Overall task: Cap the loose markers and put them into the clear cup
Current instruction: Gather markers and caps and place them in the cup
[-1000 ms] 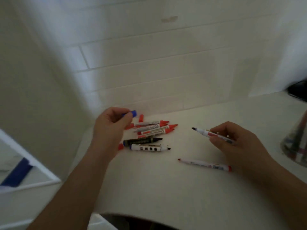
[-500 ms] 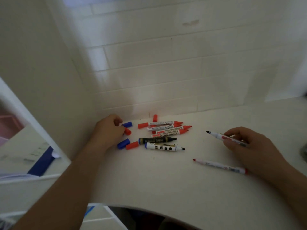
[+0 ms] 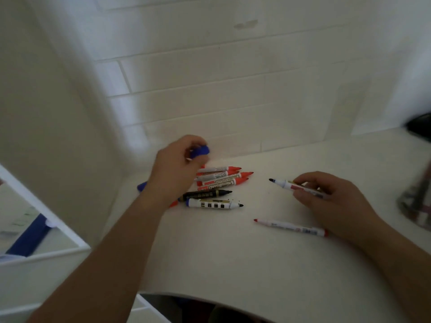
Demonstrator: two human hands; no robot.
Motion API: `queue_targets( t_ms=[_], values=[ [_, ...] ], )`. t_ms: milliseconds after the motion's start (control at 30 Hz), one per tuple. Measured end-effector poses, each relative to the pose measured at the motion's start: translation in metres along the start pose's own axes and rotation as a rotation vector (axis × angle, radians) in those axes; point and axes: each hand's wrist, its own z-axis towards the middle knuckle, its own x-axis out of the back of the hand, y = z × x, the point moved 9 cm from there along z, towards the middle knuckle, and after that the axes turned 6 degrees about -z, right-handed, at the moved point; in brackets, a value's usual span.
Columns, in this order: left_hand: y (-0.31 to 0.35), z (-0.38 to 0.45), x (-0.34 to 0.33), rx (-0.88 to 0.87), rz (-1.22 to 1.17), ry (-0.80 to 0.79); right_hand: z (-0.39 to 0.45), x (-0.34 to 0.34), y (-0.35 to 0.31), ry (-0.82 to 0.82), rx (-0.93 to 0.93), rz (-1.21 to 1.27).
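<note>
My left hand is raised just above the marker pile and pinches a blue cap between its fingertips. My right hand grips a thin uncapped marker, its dark tip pointing left. Several uncapped markers lie in a pile: red whiteboard markers, a black marker and a white marker with black squares. A thin red-tipped marker lies alone near my right wrist. Another blue cap shows left of my left wrist. The clear cup with markers in it stands blurred at the right edge.
The white table meets a white tiled wall at the back and a white panel on the left. A dark object sits at the far right. A lower shelf with a blue strip lies to the left.
My left hand was down among the caps at the pile's left end; it has since lifted up with a blue cap in its fingertips. My right hand still holds the thin marker.
</note>
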Motion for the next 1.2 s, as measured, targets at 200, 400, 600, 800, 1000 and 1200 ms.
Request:
queue_targets(
  t_ms=[200, 400, 600, 800, 1000, 1200],
  values=[
    [0.034, -0.038, -0.101, 0.077, -0.577, -0.197, -0.008, 0.017, -0.013, 0.067, 0.082, 0.341],
    [0.033, -0.039, -0.110, 0.082, -0.590, -0.170, -0.004, 0.020, -0.010, 0.055, 0.106, 0.326],
    [0.036, -0.042, -0.107, 0.008, -0.381, -0.163, -0.003, 0.017, -0.010, 0.030, 0.123, 0.180],
    [0.048, -0.045, -0.113, 0.022, -0.312, -0.247, -0.010, 0.016, -0.029, 0.026, 0.249, -0.011],
    [0.045, -0.049, -0.125, 0.175, -0.421, -0.310, -0.013, 0.023, -0.042, 0.097, 0.395, -0.155],
    [0.049, -0.051, -0.130, 0.098, -0.427, -0.221, -0.011, 0.025, -0.036, 0.125, 0.348, -0.087]
  ],
)
